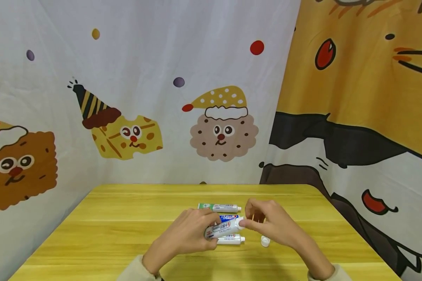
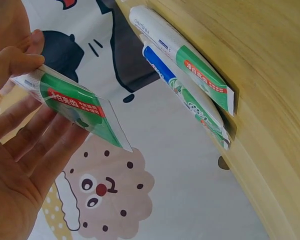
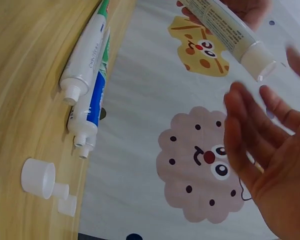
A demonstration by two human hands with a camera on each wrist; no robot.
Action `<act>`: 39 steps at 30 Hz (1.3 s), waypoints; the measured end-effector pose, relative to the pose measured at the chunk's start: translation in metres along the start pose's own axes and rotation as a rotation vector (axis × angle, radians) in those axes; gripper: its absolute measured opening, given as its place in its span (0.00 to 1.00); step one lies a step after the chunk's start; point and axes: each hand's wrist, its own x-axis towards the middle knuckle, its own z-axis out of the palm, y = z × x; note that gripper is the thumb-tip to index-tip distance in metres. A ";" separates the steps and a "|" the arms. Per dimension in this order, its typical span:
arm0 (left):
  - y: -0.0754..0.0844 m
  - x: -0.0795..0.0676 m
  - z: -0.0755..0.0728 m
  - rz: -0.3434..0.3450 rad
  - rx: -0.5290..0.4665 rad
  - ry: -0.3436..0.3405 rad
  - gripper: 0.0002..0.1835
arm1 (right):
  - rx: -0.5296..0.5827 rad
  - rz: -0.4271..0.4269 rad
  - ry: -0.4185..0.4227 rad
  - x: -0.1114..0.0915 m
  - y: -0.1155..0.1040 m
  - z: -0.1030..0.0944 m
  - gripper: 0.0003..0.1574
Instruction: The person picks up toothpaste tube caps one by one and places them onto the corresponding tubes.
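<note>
A white and green toothpaste tube [image 2: 72, 102] is held up by my left hand [image 1: 193, 230], its thumb and fingers on the two sides. The tube's wide white cap end [image 3: 258, 61] points toward my right hand [image 3: 270, 145]. That hand has its fingers spread and loosely bent beside the cap end, holding nothing; they are partly blurred. In the head view its fingertips overlap the tube's end. On the table below lie more toothpaste tubes: a green and white one [image 1: 225, 208], a blue one [image 1: 229, 218] and a white one [image 1: 231, 239], partly hidden by my left hand.
Several tubes show bare nozzles. A white cap [image 1: 265, 241] stands on the wooden table [image 1: 126, 218] below my right hand; in the right wrist view, two smaller caps [image 3: 67, 205] are close to a larger cap [image 3: 38, 177]. A printed curtain [image 1: 144, 78] hangs behind the table.
</note>
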 end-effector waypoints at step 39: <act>-0.001 0.000 0.002 0.031 0.012 0.026 0.13 | -0.012 -0.152 -0.056 0.000 0.003 0.003 0.16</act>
